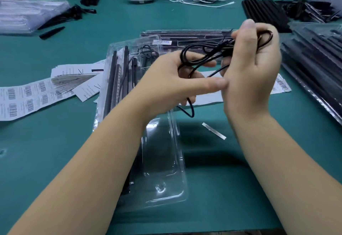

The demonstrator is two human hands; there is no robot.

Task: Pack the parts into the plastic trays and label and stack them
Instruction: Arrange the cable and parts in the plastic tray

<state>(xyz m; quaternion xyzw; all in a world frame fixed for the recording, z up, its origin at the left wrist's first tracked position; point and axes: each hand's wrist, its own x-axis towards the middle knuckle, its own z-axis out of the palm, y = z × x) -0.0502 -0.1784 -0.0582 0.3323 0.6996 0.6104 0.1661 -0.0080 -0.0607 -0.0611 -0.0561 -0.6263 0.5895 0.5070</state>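
Left hand [172, 79] and right hand [253, 64] both gripping a tangled black cable [207, 57] (one loop hanging down), above a clear plastic tray [166, 188], green table [55, 142] beneath

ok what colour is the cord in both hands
Black cord, clearest in the head view.

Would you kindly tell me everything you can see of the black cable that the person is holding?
The black cable is thin, flexible and looks rubber-coated, gathered into loose, uneven loops in the air above the clear plastic tray. The right hand grips the bunched end, with one loop showing past its fingers. The left hand holds the other loops, one of which curls over its forefinger. A slack length hangs below the hands, down towards the tray. Its ends are not visible.
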